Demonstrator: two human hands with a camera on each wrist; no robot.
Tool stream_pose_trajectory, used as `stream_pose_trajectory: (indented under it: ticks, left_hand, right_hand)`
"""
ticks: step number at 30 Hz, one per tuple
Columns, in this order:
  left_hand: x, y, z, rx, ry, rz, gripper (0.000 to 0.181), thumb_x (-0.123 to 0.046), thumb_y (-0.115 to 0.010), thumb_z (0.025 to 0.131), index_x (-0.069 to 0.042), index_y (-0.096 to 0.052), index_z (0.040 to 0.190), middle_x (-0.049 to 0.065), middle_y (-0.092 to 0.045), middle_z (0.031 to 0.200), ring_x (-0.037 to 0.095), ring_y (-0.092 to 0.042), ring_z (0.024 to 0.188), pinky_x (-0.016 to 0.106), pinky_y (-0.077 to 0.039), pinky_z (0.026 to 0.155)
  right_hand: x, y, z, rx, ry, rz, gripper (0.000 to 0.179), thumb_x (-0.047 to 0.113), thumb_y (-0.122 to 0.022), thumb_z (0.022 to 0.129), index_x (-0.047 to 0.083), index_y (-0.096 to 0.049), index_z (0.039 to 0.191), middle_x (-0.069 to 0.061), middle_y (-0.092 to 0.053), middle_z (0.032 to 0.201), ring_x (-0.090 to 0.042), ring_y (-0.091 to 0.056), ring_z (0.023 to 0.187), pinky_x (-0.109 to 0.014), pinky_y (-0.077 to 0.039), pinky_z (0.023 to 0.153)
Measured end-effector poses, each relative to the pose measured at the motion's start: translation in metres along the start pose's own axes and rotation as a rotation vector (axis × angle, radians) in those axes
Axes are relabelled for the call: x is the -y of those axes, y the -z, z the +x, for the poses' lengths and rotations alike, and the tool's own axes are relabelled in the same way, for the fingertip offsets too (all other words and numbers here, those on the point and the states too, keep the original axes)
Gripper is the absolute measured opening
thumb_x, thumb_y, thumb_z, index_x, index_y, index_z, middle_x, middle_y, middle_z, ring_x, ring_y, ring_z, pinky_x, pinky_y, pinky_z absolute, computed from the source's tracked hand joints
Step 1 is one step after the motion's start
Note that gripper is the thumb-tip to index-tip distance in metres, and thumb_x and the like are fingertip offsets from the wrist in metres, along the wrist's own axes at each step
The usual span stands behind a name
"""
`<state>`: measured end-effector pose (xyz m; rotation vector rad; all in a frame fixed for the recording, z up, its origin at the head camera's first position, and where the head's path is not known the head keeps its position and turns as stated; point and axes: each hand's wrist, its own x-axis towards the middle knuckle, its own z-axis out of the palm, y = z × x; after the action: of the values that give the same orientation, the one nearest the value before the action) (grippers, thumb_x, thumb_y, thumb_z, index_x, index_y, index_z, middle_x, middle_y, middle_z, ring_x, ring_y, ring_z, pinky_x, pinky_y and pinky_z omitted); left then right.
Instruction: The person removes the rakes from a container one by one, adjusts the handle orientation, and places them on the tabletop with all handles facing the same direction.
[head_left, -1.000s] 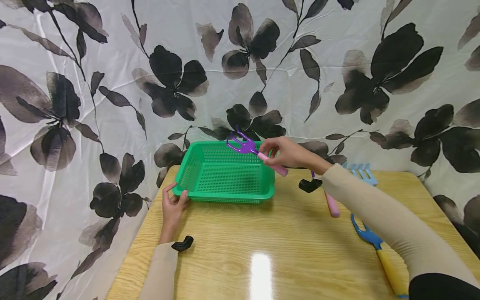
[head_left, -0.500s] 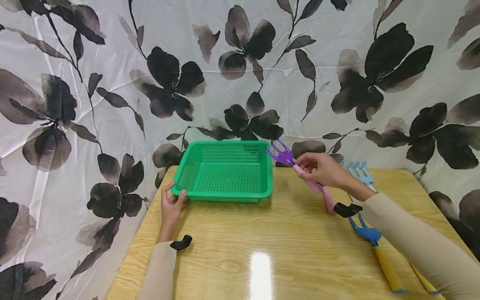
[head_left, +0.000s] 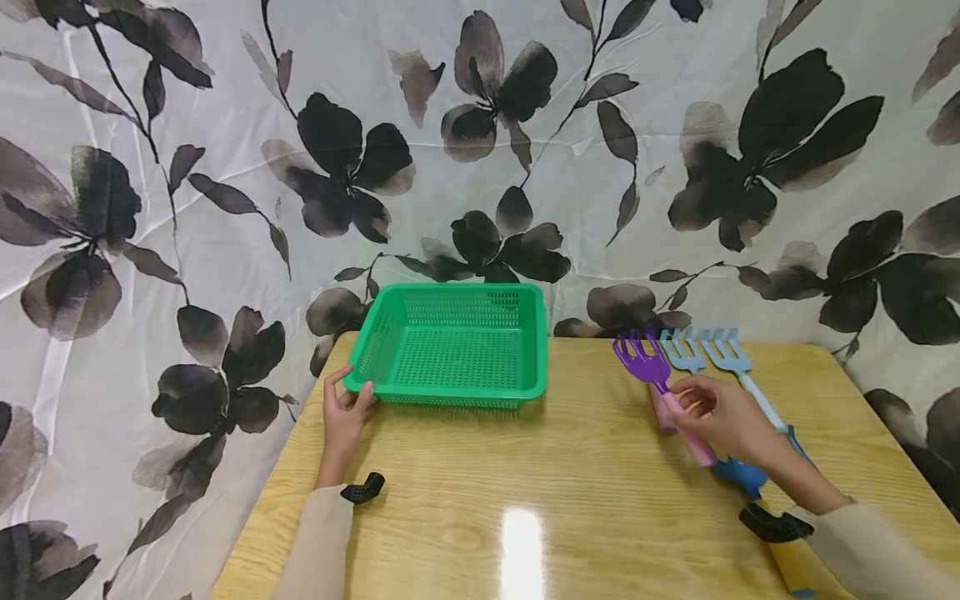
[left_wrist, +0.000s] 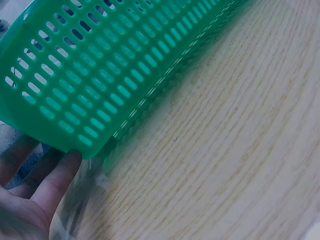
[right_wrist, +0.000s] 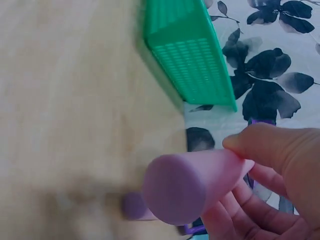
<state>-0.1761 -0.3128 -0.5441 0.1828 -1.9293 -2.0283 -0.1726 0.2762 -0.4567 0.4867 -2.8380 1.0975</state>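
Note:
My right hand (head_left: pixel 731 421) pinches the pink handle of a purple hand fork (head_left: pixel 648 367) above the right part of the table, tines pointing away. In the right wrist view the handle's rounded end (right_wrist: pixel 175 190) faces the camera, held between thumb and fingers. Partly behind it on the table lies a second pink handle (head_left: pixel 662 410). At the left, my left hand (head_left: pixel 347 425) holds the near left corner of a green plastic basket (head_left: pixel 450 393), thumb on the front side and fingers on the left side. Nothing lies in the basket.
Light blue rake heads (head_left: pixel 726 354) lie beyond my right hand. A blue fork (head_left: pixel 742 475) with a yellow handle (head_left: pixel 791 571) lies partly under my right wrist. Behind the wooden table (head_left: pixel 450 500) hangs a floral cloth (head_left: pixel 480 192).
My right hand has moved from over the basket's right side toward the right and nearer, carrying the hand fork to the other tools. My left hand and the basket have stayed in place.

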Motion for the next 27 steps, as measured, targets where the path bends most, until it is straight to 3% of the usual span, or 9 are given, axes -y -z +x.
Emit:
stream_pose_trajectory:
  ticks: [8,15,27]
  left_hand:
    - [0.004,-0.001,0.000,-0.022,-0.048,0.015,0.058,-0.020,-0.068,0.102,-0.015,-0.038,0.151,0.032,-0.058,0.134,0.010,-0.071,0.101,0.038,-0.061,0.084]
    - [0.005,-0.001,0.001,0.007,-0.037,0.005,0.060,-0.019,-0.067,0.102,-0.014,-0.035,0.153,0.031,-0.056,0.138,0.012,-0.071,0.101,0.040,-0.061,0.085]
    - [0.010,-0.002,0.003,-0.009,-0.041,-0.033,0.058,-0.016,-0.068,0.101,-0.014,-0.037,0.150,0.032,-0.056,0.136,0.012,-0.072,0.096,0.039,-0.061,0.084]
  right_hand:
    - [-0.014,-0.018,-0.045,-0.012,-0.112,-0.110,0.037,0.015,-0.083,0.086,0.002,-0.069,0.118,-0.001,-0.072,0.090,-0.014,-0.064,0.075,-0.026,-0.049,0.059]
    - [-0.019,-0.040,-0.081,-0.035,-0.220,-0.099,0.042,0.015,-0.086,0.083,0.000,-0.068,0.118,-0.001,-0.072,0.089,-0.009,-0.063,0.069,-0.023,-0.050,0.057]
    - [-0.022,-0.059,-0.112,-0.028,-0.361,-0.087,0.048,0.027,-0.087,0.083,0.002,-0.067,0.119,0.000,-0.074,0.091,-0.006,-0.064,0.070,-0.022,-0.049,0.059]
